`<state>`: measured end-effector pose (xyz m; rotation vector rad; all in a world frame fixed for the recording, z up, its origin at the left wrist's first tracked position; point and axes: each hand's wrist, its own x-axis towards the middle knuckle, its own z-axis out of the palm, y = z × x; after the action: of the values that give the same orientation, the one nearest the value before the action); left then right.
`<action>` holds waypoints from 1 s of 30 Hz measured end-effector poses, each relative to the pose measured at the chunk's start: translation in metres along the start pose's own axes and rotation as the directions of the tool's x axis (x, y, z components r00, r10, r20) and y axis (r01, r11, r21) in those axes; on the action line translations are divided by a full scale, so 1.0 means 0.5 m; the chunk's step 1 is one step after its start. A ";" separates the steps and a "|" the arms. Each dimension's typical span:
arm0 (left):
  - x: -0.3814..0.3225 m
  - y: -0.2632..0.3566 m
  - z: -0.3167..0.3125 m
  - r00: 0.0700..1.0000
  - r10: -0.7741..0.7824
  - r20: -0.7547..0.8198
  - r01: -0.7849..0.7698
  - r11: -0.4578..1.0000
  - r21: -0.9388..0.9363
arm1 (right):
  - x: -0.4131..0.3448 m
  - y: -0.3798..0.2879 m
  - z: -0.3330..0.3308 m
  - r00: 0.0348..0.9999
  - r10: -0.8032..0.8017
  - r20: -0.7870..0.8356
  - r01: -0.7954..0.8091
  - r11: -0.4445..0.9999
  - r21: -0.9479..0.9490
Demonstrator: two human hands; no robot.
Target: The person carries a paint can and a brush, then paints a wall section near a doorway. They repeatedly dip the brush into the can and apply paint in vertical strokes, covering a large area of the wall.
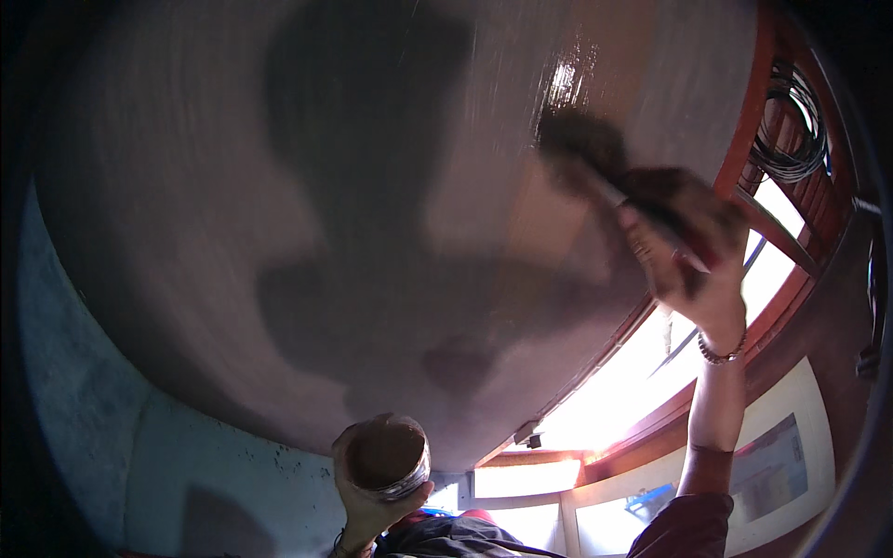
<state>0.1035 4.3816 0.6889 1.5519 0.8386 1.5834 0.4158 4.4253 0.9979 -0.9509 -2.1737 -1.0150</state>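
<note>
My right hand (687,237) grips the handle of a paintbrush (649,220), raised at the right. Its dark, blurred bristle end (579,143) is at a large brown panel (474,195); whether it touches cannot be told. Above the bristles a wet streak (565,77) shines, and a lighter brown band runs beside it. Low in the view my left hand (373,513) holds an open cup (387,453) of brown liquid, its outer side smeared. Shadows of a head and arms fall across the panel.
Bright light enters through an opening (621,397) with a reddish frame on the right. A coil of dark cable (792,132) hangs at the upper right. A pale blue wall (230,446) lies at lower left, and a white-framed panel (781,453) at lower right.
</note>
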 end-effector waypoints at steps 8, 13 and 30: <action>-0.006 -0.009 0.026 0.992 -0.049 0.119 0.089 0.929 -0.358 | -0.230 -0.144 0.253 0.979 -0.125 0.160 0.165 0.949 -0.268; -0.009 0.006 0.034 0.994 -0.058 0.088 0.094 0.866 -0.491 | -0.396 -0.301 0.346 0.897 -0.414 0.155 0.419 0.908 0.000; 0.005 0.013 0.048 0.971 -0.084 0.226 0.182 0.868 -0.462 | 0.313 0.112 -0.193 0.915 -0.079 -0.395 0.007 0.983 -0.182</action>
<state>0.1272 4.3793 0.6969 1.2331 0.3882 1.3743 0.3839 4.4303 1.1874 -0.6957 -1.7914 -1.3145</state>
